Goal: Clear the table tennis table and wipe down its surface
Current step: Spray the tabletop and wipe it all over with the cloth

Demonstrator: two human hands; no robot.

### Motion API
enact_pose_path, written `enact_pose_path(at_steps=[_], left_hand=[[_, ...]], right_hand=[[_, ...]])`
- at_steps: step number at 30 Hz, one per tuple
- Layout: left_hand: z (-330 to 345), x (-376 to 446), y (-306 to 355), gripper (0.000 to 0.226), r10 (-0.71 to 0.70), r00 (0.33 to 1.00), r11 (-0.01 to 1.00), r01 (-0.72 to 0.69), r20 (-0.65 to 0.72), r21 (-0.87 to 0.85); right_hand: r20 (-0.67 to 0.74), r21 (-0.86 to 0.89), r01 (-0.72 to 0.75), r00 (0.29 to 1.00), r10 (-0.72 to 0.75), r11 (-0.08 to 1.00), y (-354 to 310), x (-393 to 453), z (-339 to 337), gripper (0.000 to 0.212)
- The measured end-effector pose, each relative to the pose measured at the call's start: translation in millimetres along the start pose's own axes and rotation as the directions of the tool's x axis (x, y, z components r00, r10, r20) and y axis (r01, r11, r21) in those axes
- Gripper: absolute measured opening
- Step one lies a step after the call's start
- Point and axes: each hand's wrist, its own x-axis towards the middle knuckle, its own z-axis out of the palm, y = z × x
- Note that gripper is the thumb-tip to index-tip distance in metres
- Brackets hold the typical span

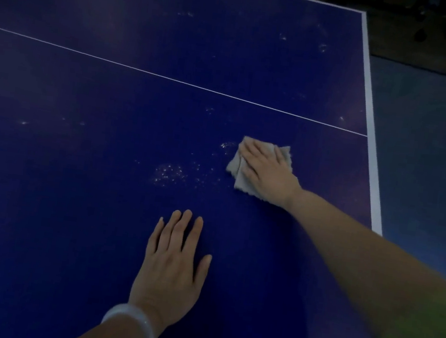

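Head view: the right hand (265, 171) reaches out on a straight arm and presses flat on a folded grey cloth (240, 171), its fingers (248, 151) straight and close together on top of it. The cloth lies on the blue desk (73, 177) near the white right edge line. The left hand (172, 264) rests palm down on the desk nearer the body, fingers straight and slightly spread, holding nothing, a pale bangle (130, 324) on its wrist. Whitish speckles (168, 174) dot the surface just left of the cloth. A thin white centre line (171, 78) crosses the desk. Blue floor (429, 167) lies beyond the edge.
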Motion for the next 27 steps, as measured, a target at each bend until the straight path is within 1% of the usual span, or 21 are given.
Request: enact_pose_path(at_steps=[2,3,4,6,7,8,9,10,11,13,14,15,16,17,18,20,21,22,23,24,27], left_hand=[[0,0,0,0.067,-0.001,1.0,1.0,0.001,-0.003,-0.001],[0,0,0,0.066,0.001,1.0,1.0,-0.001,-0.005,-0.001],[0,0,0,0.065,0.004,1.0,1.0,-0.004,-0.01,-0.002],[1,0,0,0.066,0.005,1.0,1.0,-0.005,-0.013,-0.006],[1,-1,0,0.067,0.004,1.0,1.0,-0.004,-0.009,0.0],[1,-1,0,0.068,0.003,1.0,1.0,-0.003,-0.006,0.009],[1,-1,0,0.069,0.002,1.0,1.0,-0.002,-0.004,0.019],[1,-1,0,0.07,0.001,1.0,1.0,-0.001,-0.002,0.024],[0,-1,1,0.071,-0.001,1.0,1.0,0.001,-0.004,0.025],[0,0,1,0.07,-0.003,1.0,1.0,0.003,-0.012,0.015],[0,0,1,0.07,-0.004,1.0,1.0,0.004,-0.018,0.012],[1,0,1,0.069,-0.005,1.0,1.0,0.005,-0.021,0.013],[2,0,1,0.069,-0.005,1.0,1.0,0.006,-0.022,0.016],[2,0,0,0.069,-0.005,1.0,1.0,0.006,-0.024,0.017],[3,0,1,0.069,-0.005,1.0,1.0,0.005,-0.027,0.013],[3,0,1,0.068,-0.008,1.0,1.0,0.008,-0.024,0.005],[3,0,1,0.068,-0.01,1.0,1.0,0.01,-0.019,0.005],[3,0,1,0.068,-0.009,1.0,1.0,0.009,-0.015,0.006],[3,0,1,0.068,-0.006,1.0,1.0,0.006,-0.012,0.007],[2,0,1,0.067,-0.001,1.0,1.0,0.001,-0.009,0.008],[1,0,2,0.065,0.025,0.999,1.0,-0.025,-0.019,0.007]], right_hand=[[-0.035,-0.125,0.009,0.999,-0.013,0.992,23,-27,6,0.059],[-0.089,-0.147,-0.101,0.992,0.089,0.984,39,-40,5,0.056],[-0.152,-0.093,-0.282,0.952,0.267,0.955,54,-55,3,0.055],[-0.202,0.08,-0.594,0.777,0.597,0.8,67,-79,-3,0.056],[-0.184,0.131,-0.678,0.7,0.69,0.723,61,-84,-4,0.057],[-0.179,0.147,-0.721,0.654,0.735,0.677,47,-85,-3,0.057],[-0.182,0.121,-0.735,0.644,0.743,0.667,29,-83,0,0.058],[-0.201,0.071,-0.704,0.684,0.701,0.707,9,-82,6,0.06],[-0.208,0.008,-0.63,0.758,0.618,0.776,-14,-81,14,0.061],[-0.187,-0.04,-0.384,0.91,0.37,0.923,-52,-88,31,0.06],[-0.154,-0.05,-0.261,0.956,0.251,0.964,-61,-96,36,0.06],[-0.122,-0.075,-0.186,0.977,0.176,0.98,-61,-106,37,0.06],[-0.111,-0.093,-0.181,0.979,0.171,0.979,-53,-116,36,0.06],[-0.118,-0.108,-0.251,0.964,0.238,0.962,-40,-127,36,0.06],[-0.142,-0.093,-0.381,0.919,0.367,0.92,-26,-138,36,0.06],[-0.177,0.045,-0.683,0.713,0.679,0.729,-10,-161,33,0.059],[-0.171,0.109,-0.761,0.62,0.766,0.64,-14,-167,34,0.059],[-0.173,0.135,-0.801,0.561,0.809,0.584,-27,-167,36,0.06],[-0.189,0.134,-0.814,0.539,0.821,0.566,-46,-164,39,0.06],[-0.206,0.116,-0.811,0.545,0.813,0.573,-67,-157,43,0.06],[-0.224,0.124,-0.761,0.603,0.766,0.636,-127,-128,54,0.059]])
